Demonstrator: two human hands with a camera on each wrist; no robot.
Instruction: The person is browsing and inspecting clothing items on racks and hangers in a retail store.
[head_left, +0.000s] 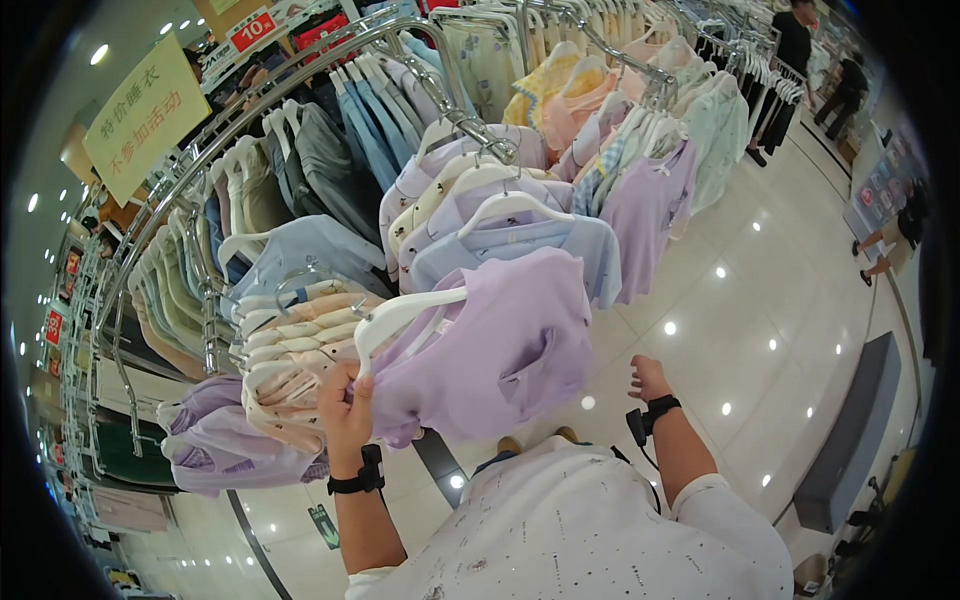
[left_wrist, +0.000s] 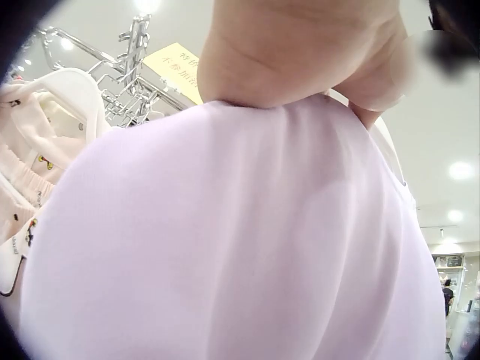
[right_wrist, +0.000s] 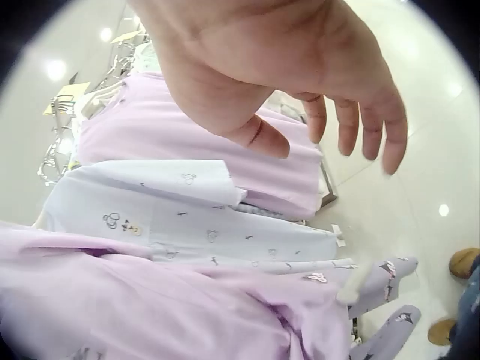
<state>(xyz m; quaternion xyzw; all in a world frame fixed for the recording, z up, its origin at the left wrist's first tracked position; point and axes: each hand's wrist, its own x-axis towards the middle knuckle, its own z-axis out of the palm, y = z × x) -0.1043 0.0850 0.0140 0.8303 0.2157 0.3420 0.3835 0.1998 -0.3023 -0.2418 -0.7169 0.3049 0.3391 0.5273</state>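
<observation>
The left hand (head_left: 345, 412) grips the white hanger (head_left: 400, 312) bearing the lilac top (head_left: 510, 350) before the rail's near end (head_left: 498, 148), seemingly unhooked and not hung up, while the right hand (head_left: 650, 380) hovers empty, fingers loose.

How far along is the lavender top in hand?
Looks done: white hanger sits in the neckline of the lavender top. In hand: left hand grips it near one shoulder; right hand holds nothing. Probably left: smoothing the bunched front. Racked or not, can't tell.
</observation>
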